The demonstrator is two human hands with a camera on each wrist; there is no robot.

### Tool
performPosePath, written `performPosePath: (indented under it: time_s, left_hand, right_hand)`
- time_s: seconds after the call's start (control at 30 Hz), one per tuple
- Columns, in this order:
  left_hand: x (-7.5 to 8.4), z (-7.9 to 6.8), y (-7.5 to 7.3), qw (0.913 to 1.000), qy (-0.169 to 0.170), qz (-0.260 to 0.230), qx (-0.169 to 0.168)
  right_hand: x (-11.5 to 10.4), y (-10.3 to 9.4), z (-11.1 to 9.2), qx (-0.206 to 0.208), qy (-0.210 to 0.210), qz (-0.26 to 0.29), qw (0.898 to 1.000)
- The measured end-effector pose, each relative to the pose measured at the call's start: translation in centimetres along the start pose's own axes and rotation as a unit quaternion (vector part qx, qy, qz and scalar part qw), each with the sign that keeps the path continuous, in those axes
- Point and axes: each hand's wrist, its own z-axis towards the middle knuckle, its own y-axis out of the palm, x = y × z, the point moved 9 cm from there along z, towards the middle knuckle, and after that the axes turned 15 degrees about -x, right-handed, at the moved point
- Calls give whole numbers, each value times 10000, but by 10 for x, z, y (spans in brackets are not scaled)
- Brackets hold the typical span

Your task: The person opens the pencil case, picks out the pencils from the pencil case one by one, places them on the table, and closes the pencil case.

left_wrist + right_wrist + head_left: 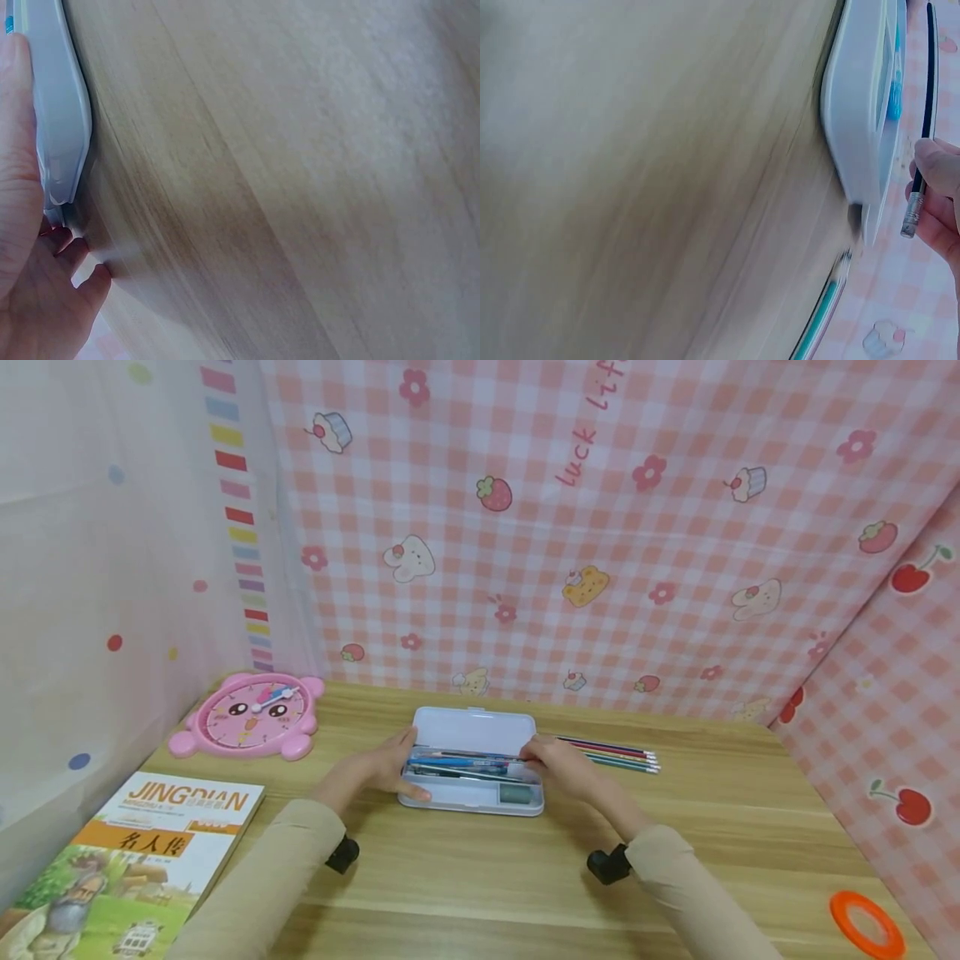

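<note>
Right fingers point(933, 156) pinch a dark pencil point(930, 82); left fingers point(73, 255) grip the opened case point(461, 793), pens point(459, 762) inside.

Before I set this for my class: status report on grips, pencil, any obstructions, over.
Right grip pinching dark pencil near eraser end. Left grip holding open pencil case at left end. Loose pencils right of case; nothing visibly blocking.

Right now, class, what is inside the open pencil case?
The pencil case holds a blue pen, other pens or pencils, and a grey-green block. The right hand's fingers hide part of its right end; anything lying underneath cannot be seen.
</note>
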Motion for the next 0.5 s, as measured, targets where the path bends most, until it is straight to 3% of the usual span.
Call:
performPosePath:
  time_s: [0.23, 0.5]
  left_hand:
    - [3, 0, -1, 10000, 69, 56, 17]
    - [1, -1, 0, 10000, -5, 31, -13]
  right_hand:
    - [32, -9, -28, 451, 408, -693, 9957]
    - [69, -15, -66, 349, 878, -773, 9925]
